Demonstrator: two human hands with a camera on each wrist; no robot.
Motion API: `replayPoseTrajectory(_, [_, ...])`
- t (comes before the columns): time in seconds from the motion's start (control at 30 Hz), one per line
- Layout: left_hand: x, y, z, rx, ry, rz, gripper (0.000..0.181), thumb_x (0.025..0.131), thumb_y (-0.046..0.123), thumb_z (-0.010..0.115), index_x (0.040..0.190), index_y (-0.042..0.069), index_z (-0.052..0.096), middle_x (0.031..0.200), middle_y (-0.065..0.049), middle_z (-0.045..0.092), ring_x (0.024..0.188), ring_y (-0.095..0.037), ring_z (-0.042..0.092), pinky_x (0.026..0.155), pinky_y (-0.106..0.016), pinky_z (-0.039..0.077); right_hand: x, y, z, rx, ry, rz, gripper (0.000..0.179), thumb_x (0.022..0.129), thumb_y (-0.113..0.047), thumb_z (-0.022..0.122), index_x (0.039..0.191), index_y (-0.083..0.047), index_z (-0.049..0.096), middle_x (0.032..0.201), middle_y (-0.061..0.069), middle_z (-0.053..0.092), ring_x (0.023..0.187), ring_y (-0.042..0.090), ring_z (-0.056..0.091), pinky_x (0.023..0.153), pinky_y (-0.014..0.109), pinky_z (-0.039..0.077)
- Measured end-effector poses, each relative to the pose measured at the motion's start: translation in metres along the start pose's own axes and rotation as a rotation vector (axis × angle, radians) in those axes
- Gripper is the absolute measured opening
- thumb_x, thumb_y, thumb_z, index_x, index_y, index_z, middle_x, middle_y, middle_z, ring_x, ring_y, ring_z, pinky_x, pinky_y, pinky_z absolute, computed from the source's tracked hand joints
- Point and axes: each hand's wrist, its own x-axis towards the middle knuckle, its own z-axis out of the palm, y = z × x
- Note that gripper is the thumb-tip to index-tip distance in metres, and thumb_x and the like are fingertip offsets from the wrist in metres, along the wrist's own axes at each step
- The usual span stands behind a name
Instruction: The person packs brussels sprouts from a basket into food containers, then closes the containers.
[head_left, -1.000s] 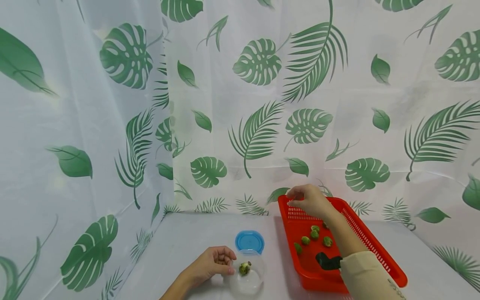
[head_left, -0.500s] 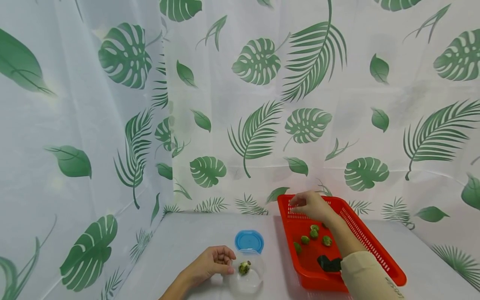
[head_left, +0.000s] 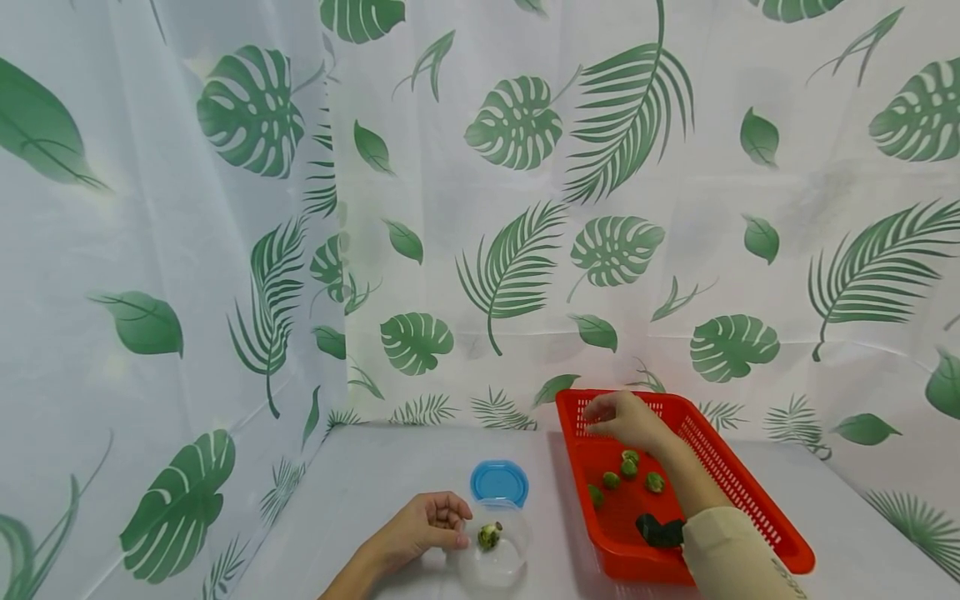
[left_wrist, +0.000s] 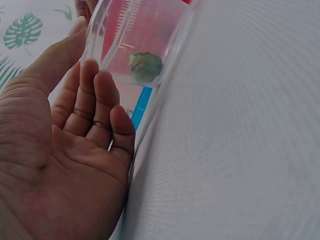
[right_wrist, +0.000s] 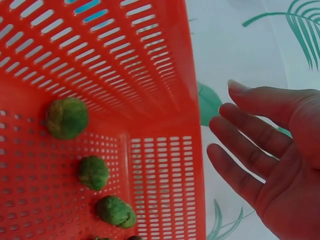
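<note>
Standing upright on the white tabletop [head_left: 375, 467], the clear container [head_left: 512, 552] has one Brussels sprout [head_left: 489, 536] inside, resting at its bottom. The left hand [head_left: 422, 527] is at its near-left side, fingers loosely bent and fingertips meeting the wall near the rim without closing round it. Just beyond the container, a blue lid [head_left: 499, 483] lies flat. To the right, apart from both, sits a red basket [head_left: 622, 567] with slotted walls, holding several loose green sprouts [head_left: 655, 482] on its floor. Over the basket's far end hangs the right hand [head_left: 621, 417], relaxed and holding nothing, its forearm in a cream sleeve [head_left: 738, 554] reaching across the basket. Behind everything hangs a white curtain [head_left: 517, 187] printed with green leaves.
</note>
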Motion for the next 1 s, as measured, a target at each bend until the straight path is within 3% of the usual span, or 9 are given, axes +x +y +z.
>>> replayPoseTrajectory(0.37, [-0.001, 0.002, 0.002, 0.000, -0.001, -0.004, 0.032, 0.086, 0.008, 0.084, 0.113, 0.003, 0.067, 0.089, 0.005, 0.066, 0.078, -0.005, 0.058, 0.070, -0.019, 0.051, -0.001, 0.012, 0.004, 0.031, -0.069, -0.043, 0.026, 0.090, -0.013, 0.080, 0.115, -0.008, 0.076, 0.114, 0.014, 0.074, 0.102, 0.026, 0.063, 0.084, 0.043, 0.061])
replayPoseTrajectory(0.63, [-0.001, 0.002, 0.001, -0.007, 0.003, -0.005, 0.032, 0.086, 0.008, 0.084, 0.112, 0.004, 0.067, 0.089, 0.005, 0.067, 0.079, -0.005, 0.059, 0.070, -0.019, 0.052, 0.000, 0.017, 0.007, 0.041, -0.139, -0.003, 0.029, 0.088, -0.014, 0.083, 0.116, -0.009, 0.076, 0.111, 0.008, 0.075, 0.100, 0.023, 0.067, 0.088, 0.045, 0.061])
replayPoseTrajectory(1.0, [-0.002, 0.001, 0.001, -0.004, -0.004, -0.001, 0.034, 0.085, 0.009, 0.084, 0.114, 0.001, 0.066, 0.090, 0.004, 0.067, 0.079, -0.005, 0.060, 0.070, -0.019, 0.052, -0.004, 0.018, 0.010, 0.024, -0.186, 0.010, 0.036, 0.085, -0.014, 0.085, 0.118, -0.004, 0.075, 0.111, 0.011, 0.075, 0.095, 0.022, 0.067, 0.088, 0.049, 0.060])
